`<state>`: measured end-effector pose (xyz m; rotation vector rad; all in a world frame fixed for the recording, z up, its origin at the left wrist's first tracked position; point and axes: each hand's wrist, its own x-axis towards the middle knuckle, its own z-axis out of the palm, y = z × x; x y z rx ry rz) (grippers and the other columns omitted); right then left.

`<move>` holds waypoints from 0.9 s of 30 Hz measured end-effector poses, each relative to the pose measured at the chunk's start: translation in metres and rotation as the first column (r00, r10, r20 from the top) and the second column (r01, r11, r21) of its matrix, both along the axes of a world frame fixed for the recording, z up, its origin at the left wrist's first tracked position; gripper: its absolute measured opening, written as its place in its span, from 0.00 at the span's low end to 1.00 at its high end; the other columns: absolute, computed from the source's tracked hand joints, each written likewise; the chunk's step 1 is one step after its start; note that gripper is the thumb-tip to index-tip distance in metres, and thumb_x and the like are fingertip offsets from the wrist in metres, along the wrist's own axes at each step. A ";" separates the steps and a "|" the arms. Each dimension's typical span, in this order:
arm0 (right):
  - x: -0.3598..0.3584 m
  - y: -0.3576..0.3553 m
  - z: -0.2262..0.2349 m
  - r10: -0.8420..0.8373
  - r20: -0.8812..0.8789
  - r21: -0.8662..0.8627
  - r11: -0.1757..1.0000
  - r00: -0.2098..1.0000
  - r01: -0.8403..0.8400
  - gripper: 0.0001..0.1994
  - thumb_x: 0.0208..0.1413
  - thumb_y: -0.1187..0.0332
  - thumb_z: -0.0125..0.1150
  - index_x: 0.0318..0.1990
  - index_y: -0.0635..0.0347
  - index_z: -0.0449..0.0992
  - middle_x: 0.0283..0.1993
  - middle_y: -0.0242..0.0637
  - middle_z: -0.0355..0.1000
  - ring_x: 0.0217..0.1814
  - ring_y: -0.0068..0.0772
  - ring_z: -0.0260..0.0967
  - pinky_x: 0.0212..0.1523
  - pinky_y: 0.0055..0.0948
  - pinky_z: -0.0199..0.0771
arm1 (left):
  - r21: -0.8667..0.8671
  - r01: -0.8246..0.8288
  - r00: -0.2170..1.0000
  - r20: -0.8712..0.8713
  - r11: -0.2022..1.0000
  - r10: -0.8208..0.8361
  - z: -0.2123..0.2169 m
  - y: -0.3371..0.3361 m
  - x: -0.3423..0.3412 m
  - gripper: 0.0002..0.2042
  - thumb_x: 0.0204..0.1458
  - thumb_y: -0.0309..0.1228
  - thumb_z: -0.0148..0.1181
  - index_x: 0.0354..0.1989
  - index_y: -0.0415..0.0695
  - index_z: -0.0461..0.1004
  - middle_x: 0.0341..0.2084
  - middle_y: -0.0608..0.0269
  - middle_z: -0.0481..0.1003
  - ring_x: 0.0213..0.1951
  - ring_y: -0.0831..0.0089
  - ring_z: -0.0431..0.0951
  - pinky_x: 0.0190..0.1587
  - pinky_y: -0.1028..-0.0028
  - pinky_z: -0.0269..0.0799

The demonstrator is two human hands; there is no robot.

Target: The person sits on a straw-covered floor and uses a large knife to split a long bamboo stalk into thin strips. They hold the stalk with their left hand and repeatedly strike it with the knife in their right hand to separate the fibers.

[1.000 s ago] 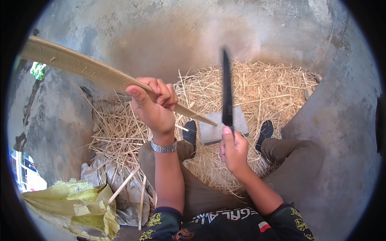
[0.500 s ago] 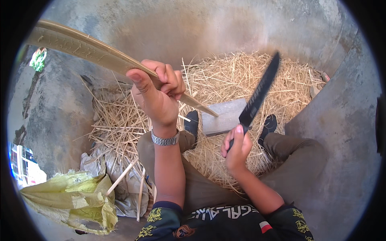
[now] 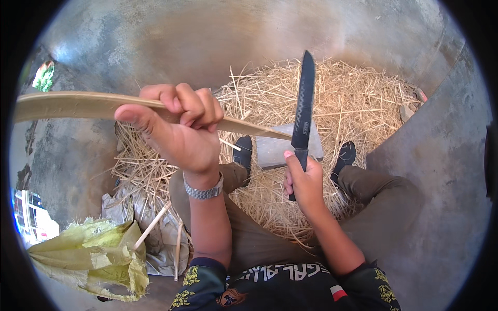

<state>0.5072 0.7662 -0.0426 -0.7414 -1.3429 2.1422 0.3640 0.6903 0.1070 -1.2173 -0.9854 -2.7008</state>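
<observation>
Clearly stiff yet light (a long dried strip, likely springy), the bamboo slat (image 3: 104,106) sits clenched mid-length in the left hand (image 3: 179,132), while the right hand (image 3: 306,184) fists the black knife (image 3: 303,109) by its handle.

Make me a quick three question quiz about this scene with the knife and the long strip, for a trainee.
1. True or false: the left hand grips the long tan strip with its fingers curled over it.
2. What does the right hand hold? A) a hammer B) a black knife C) a saw
3. Fill in: the knife's blade points ____, away from the person, over the straw.

Key
1. True
2. B
3. Up: its tip stands above the strip's narrow end, with a grey block between the two shoes.
</observation>
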 end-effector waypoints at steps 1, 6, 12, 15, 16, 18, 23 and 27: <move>0.003 0.004 0.002 0.010 0.035 0.096 0.995 0.999 -0.013 0.19 0.64 0.58 0.60 0.24 0.56 0.65 0.15 0.28 0.61 0.10 0.19 0.57 0.11 0.23 0.56 | -0.115 -0.170 0.985 -0.039 0.979 0.166 -0.006 0.003 -0.001 0.30 0.58 0.68 0.36 0.27 0.51 0.58 0.11 0.75 0.49 0.12 0.83 0.45 0.11 0.79 0.43; 0.028 0.009 0.065 -0.167 -0.022 0.227 0.959 0.986 0.168 0.16 0.65 0.64 0.58 0.24 0.58 0.68 0.15 0.23 0.61 0.14 0.14 0.56 0.15 0.21 0.55 | -0.172 -0.272 0.958 0.050 0.947 0.284 -0.007 0.000 -0.008 0.31 0.56 0.71 0.36 0.30 0.51 0.56 0.12 0.74 0.47 0.13 0.81 0.45 0.15 0.78 0.42; -0.006 -0.014 -0.036 -0.048 0.106 0.078 0.996 0.993 0.040 0.16 0.64 0.64 0.57 0.24 0.56 0.63 0.15 0.26 0.59 0.10 0.16 0.53 0.09 0.23 0.52 | -0.166 -0.235 0.967 0.058 0.958 0.248 -0.004 0.015 -0.003 0.32 0.56 0.71 0.36 0.29 0.50 0.56 0.12 0.74 0.47 0.13 0.81 0.45 0.16 0.78 0.43; -0.006 -0.013 -0.035 0.115 0.188 0.051 0.991 0.975 -0.126 0.15 0.62 0.65 0.57 0.23 0.60 0.67 0.16 0.26 0.60 0.17 0.16 0.55 0.18 0.26 0.56 | -0.141 -0.231 0.968 0.067 0.963 0.242 -0.009 0.010 -0.004 0.32 0.56 0.71 0.37 0.28 0.49 0.57 0.12 0.74 0.48 0.12 0.82 0.46 0.15 0.78 0.44; -0.004 -0.012 -0.033 0.113 0.226 0.126 0.981 0.967 -0.145 0.15 0.62 0.65 0.57 0.23 0.62 0.69 0.16 0.25 0.61 0.20 0.16 0.56 0.23 0.27 0.58 | -0.131 -0.232 0.968 0.070 0.964 0.242 -0.008 0.007 -0.003 0.33 0.56 0.70 0.38 0.28 0.48 0.58 0.11 0.73 0.49 0.12 0.83 0.47 0.14 0.78 0.45; -0.002 -0.008 -0.025 0.105 0.209 0.153 0.978 0.972 -0.139 0.16 0.61 0.65 0.57 0.22 0.62 0.69 0.16 0.25 0.62 0.20 0.16 0.55 0.23 0.27 0.57 | -0.114 -0.235 0.969 0.052 0.965 0.242 -0.006 0.004 0.002 0.33 0.57 0.69 0.39 0.27 0.46 0.59 0.11 0.73 0.51 0.12 0.83 0.48 0.14 0.79 0.47; -0.007 0.008 -0.022 0.183 0.182 0.068 0.978 0.966 -0.198 0.13 0.62 0.66 0.58 0.27 0.56 0.63 0.15 0.25 0.57 0.10 0.15 0.51 0.09 0.22 0.49 | -0.056 -0.224 0.974 -0.033 0.973 0.223 -0.003 0.020 0.013 0.31 0.61 0.64 0.41 0.26 0.44 0.61 0.11 0.73 0.52 0.13 0.84 0.52 0.15 0.79 0.46; -0.008 0.014 -0.003 0.197 0.224 -0.032 0.980 0.954 -0.195 0.12 0.62 0.65 0.58 0.29 0.57 0.64 0.15 0.25 0.57 0.10 0.16 0.50 0.09 0.23 0.49 | -0.162 -0.195 0.981 -0.046 0.967 0.190 0.000 0.027 0.019 0.31 0.59 0.67 0.38 0.29 0.46 0.59 0.12 0.74 0.51 0.13 0.83 0.49 0.14 0.79 0.46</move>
